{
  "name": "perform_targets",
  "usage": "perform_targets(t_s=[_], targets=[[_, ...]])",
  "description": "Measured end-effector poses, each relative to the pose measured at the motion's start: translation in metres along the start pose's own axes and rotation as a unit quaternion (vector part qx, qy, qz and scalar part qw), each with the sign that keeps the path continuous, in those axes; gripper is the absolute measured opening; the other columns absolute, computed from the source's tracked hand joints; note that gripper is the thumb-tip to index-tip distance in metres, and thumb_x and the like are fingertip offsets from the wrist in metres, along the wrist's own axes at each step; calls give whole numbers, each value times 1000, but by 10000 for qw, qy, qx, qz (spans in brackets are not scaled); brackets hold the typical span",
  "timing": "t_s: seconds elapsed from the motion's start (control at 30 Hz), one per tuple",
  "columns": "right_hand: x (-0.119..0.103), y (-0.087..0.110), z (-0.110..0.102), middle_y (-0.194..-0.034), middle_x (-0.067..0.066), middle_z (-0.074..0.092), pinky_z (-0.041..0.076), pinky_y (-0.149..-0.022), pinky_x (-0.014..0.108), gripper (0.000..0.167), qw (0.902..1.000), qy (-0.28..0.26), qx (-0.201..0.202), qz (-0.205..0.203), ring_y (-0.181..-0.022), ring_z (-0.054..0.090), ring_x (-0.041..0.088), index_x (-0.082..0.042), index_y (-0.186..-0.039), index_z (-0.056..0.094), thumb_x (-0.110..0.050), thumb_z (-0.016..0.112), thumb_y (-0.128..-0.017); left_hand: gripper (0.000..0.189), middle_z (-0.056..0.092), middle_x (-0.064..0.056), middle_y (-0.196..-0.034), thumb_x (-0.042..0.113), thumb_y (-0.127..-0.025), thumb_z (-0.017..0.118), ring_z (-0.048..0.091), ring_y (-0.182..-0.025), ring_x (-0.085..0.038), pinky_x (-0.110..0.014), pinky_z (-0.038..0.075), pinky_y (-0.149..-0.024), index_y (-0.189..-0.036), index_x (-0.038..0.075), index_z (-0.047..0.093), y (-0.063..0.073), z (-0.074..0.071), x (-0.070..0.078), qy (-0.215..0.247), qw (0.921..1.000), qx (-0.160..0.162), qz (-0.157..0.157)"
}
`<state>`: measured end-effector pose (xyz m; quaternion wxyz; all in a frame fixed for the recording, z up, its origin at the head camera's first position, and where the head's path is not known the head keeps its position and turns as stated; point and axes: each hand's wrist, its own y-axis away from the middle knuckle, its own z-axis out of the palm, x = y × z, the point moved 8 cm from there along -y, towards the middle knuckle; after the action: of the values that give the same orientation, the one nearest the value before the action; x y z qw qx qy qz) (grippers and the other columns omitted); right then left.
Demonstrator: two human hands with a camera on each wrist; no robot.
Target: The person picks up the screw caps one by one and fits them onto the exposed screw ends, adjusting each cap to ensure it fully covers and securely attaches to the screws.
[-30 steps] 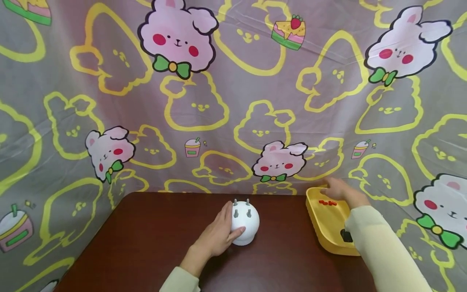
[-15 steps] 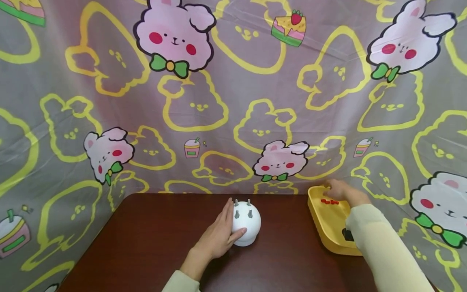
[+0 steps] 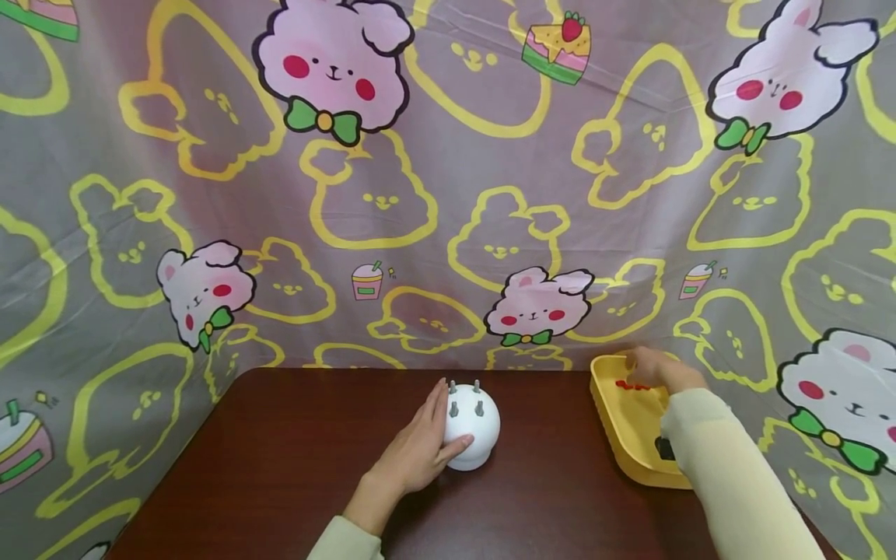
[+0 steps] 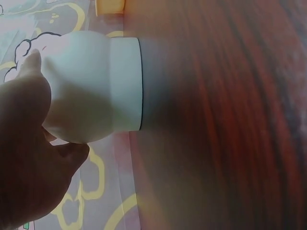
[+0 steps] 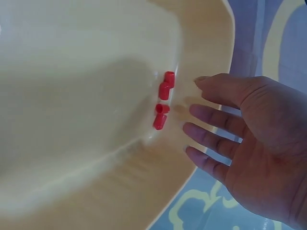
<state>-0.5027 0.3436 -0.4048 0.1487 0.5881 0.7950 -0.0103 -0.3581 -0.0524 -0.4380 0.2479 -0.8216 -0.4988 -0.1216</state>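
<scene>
In the head view a white, ball-shaped piece (image 3: 472, 435) stands on the brown table, several grey pegs sticking up from its top. My left hand (image 3: 416, 447) holds its left side, fingers laid along it and thumb across the front. The left wrist view shows the smooth white body (image 4: 91, 86) with its short cylindrical foot on the table. At the tray's far end my right hand (image 5: 259, 139) hovers with fingers spread and nothing in them. Just beyond its fingertips several small red caps (image 5: 164, 91) lie in a row on the tray floor.
The yellow tray (image 3: 616, 439) stands at the right of the brown table (image 3: 301, 459). A small black object (image 3: 665, 449) lies in its near part, partly behind the right sleeve. A patterned curtain (image 3: 420, 194) hangs right behind the table.
The right hand has lowered slightly toward the red caps at the tray's far end. The left hand stays on the white piece. The head view has shifted a little.
</scene>
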Motion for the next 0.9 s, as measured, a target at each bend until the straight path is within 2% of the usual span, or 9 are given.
perform_targets(t_s=[0.07,0.1,0.17,0.27,0.47,0.6,0.83,0.9], targets=[[0,-2,3,-70,9,56,43,-61,32,6,9997,11,74,-247,-62,48,18,7,-78,61,2,62,-78,92,17,-18,-169,60,-101,51,34,-149,-35,-51,42,-111,-162,-1,17,0,0,1,18,10000,46,46],[0,-2,5,-63,2,47,36,-57,28,11,9992,14,118,-382,-57,39,14,0,-69,55,3,62,-76,92,18,-18,-169,60,-102,50,34,-148,-35,-51,42,-111,-162,-1,18,-1,0,1,11,9999,79,70],[0,-3,9,-59,-7,30,26,-55,25,29,9984,50,185,-523,-54,28,9,-12,-61,42,6,61,-74,90,18,-18,-169,59,-103,48,34,-149,-35,-51,41,-112,-162,-2,18,-1,0,1,-26,9999,103,93],[0,-3,14,-61,-8,28,26,-55,26,34,9982,190,202,-532,-54,29,10,-16,-62,41,8,62,-75,86,18,-18,-169,57,-105,44,33,-149,-35,-50,40,-114,-162,-2,18,-2,0,1,-116,9998,134,103],[-2,-2,17,-66,-2,39,32,-59,29,22,9969,744,34,-259,-61,39,16,-10,-71,56,10,62,-78,81,17,-18,-169,53,-108,40,30,-151,-35,-48,36,-117,-162,-2,16,-2,2,2,-166,9998,94,100],[-3,0,17,-66,-1,43,34,-58,30,26,9933,1116,33,-287,-61,41,17,-12,-67,54,9,63,-78,81,18,-18,-169,53,-108,41,30,-151,-35,-48,34,-118,-161,-4,17,-2,2,3,-104,9998,86,121],[-1,0,19,-63,-5,33,29,-57,29,33,9942,971,283,-365,-59,33,14,-16,-62,47,11,62,-74,82,18,-19,-169,52,-107,43,30,-151,-35,-48,33,-118,-161,-4,17,-2,1,4,-99,9998,87,143],[-1,0,20,-64,-5,35,30,-57,29,31,9950,905,275,-330,-60,34,15,-16,-63,49,11,62,-75,83,19,-19,-168,53,-107,44,30,-151,-36,-48,33,-118,-161,-4,17,-1,0,3,-113,9998,97,153]])
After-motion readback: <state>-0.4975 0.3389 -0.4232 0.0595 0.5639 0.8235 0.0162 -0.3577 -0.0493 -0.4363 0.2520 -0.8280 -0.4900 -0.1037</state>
